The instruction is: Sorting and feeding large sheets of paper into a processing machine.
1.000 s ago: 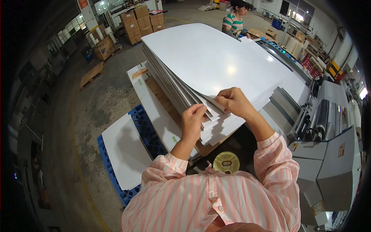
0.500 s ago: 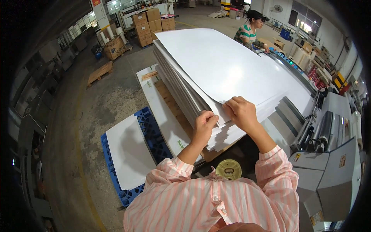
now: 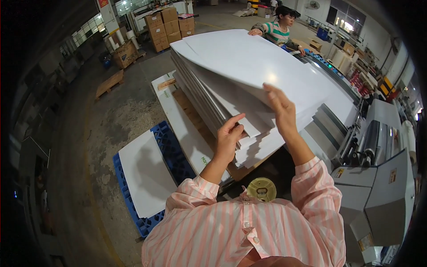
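White sheets [image 3: 249,62] lie in a tall stack [image 3: 200,93] right in front of me, on a wooden pallet by the big grey machine [image 3: 378,178]. The long side of the stack runs away from me, toward a person in a striped top [image 3: 278,29] at the far end, who has a hand on the top sheets too.

My right hand [image 3: 281,106] is higher and farther out. Its fingers are closed on the near edge of the top bunch of sheets, and that bunch bends up in a curve. My left hand [image 3: 230,135] is lower and closer to me. It pinches the corner of the sheets just under the lifted bunch. So my hands are apart, with a gap of paper between them.

A second ago my two hands were close together at the same corner, and the sheets lay almost flat. Now my right hand has gone up and the top bunch has come up with it.

A blue pallet [image 3: 167,147] with one white sheet lies on the floor to my left. A round tape roll [image 3: 261,190] sits just below my chest.
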The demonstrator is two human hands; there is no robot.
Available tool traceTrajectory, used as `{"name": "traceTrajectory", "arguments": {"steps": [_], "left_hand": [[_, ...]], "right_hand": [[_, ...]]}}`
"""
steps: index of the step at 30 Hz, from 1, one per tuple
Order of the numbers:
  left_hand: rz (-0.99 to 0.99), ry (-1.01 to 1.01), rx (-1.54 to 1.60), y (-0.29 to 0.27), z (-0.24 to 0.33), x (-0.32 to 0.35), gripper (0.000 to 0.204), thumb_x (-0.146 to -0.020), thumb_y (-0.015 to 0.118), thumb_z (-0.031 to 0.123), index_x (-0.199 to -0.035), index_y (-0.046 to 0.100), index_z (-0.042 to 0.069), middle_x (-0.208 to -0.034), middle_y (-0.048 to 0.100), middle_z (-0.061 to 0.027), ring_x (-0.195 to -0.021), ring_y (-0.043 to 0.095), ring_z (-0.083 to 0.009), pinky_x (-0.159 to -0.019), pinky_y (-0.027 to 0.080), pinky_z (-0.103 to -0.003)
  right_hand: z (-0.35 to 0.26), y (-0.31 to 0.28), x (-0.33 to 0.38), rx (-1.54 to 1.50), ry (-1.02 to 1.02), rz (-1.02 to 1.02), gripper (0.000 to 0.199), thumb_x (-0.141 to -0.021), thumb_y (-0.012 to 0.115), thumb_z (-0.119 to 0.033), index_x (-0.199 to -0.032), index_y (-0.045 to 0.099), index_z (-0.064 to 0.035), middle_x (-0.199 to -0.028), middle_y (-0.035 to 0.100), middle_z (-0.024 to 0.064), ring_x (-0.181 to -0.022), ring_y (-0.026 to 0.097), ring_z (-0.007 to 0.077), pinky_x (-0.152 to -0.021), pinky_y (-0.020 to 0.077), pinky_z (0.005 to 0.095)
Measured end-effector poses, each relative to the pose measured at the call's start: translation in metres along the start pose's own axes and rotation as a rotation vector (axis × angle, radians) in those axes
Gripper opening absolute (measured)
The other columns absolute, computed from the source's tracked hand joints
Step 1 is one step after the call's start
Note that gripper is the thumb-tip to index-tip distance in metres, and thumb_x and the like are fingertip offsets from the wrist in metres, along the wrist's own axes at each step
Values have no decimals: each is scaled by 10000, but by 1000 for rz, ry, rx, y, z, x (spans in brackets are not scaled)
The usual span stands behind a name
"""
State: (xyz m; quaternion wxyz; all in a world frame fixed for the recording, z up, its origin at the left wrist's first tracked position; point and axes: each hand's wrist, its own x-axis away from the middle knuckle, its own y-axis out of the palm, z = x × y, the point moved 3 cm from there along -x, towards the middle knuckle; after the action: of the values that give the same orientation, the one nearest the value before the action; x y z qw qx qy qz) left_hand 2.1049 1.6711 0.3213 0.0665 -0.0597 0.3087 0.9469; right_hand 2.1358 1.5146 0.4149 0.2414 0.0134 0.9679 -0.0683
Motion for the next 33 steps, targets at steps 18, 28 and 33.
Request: {"name": "traceTrajectory", "arguments": {"steps": [18, 28, 33], "left_hand": [[139, 7, 33, 5, 2, 1, 692, -842, 539, 4, -1396, 124, -7, -1011, 547, -126, -864, 565, -163, -736, 507, -312], [38, -8, 76, 2, 2, 0, 625, -875, 530, 32, -1382, 172, -51, -1098, 528, -142, -942, 563, -174, -776, 504, -304], [34, -15, 22, 1, 1, -1, 643, -874, 544, 55, -1384, 167, -49, -1147, 517, -150, -998, 541, -184, -825, 491, -325]], "right_hand": [[13, 0, 24, 726, -418, -438, 263, -838, 596, -225, -1053, 638, -78, -1009, 629, 105, -906, 557, 281, -763, 464, 370], [16, -4, 18, 313, -169, -628, 318, -729, 723, -304, -972, 694, -100, -1045, 634, 89, -1000, 532, 231, -804, 460, 338], [17, -11, 12, 264, -179, -580, 249, -752, 702, -215, -940, 686, -53, -993, 641, 98, -909, 567, 234, -750, 477, 320]]}}
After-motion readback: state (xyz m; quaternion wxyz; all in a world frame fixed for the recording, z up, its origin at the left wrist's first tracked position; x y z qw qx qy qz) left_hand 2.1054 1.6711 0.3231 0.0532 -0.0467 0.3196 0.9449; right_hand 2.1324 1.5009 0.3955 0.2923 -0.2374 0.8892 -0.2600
